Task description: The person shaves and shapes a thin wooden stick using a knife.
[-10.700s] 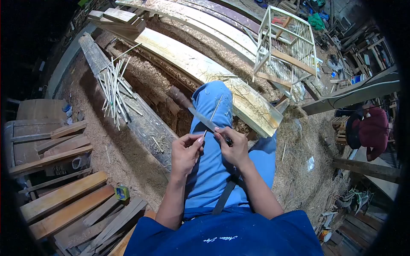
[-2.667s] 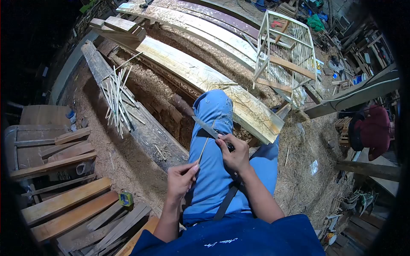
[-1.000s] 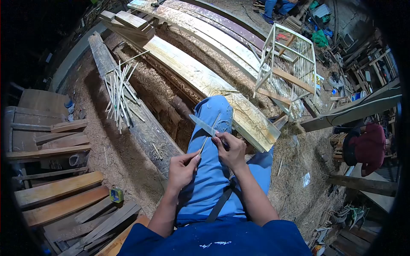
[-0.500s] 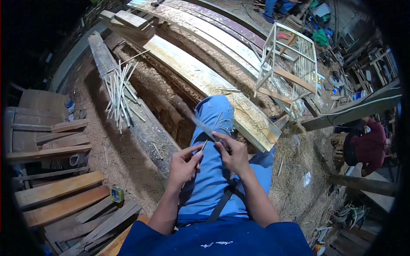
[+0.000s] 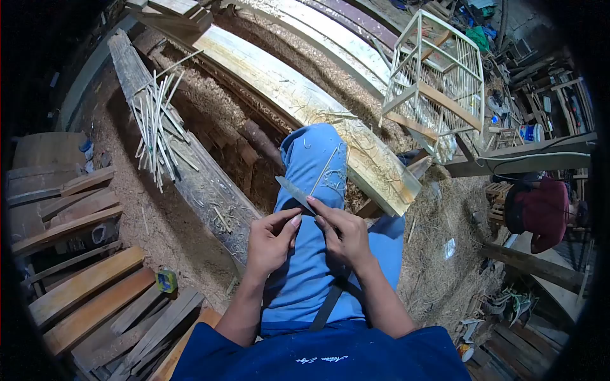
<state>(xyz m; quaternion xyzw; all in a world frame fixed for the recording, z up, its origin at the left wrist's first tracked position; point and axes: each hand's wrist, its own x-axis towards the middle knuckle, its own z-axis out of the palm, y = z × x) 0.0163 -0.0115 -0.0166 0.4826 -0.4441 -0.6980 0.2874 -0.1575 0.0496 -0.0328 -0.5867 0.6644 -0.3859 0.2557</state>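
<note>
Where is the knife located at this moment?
In the head view, the knife is near the middle, held in the right hand over the blue trouser leg, close to the left hand.

Your knife blade (image 5: 292,192) was silver-grey, and the thin stick (image 5: 326,168) pale tan. You wore light blue trousers (image 5: 305,260), a black strap (image 5: 328,305) and a navy shirt (image 5: 267,355) with white script lettering (image 5: 321,359). Your loose sticks (image 5: 156,130) were cream, the cage (image 5: 438,98) off-white with brown slats (image 5: 460,113), and another person's top (image 5: 543,209) maroon.
</note>
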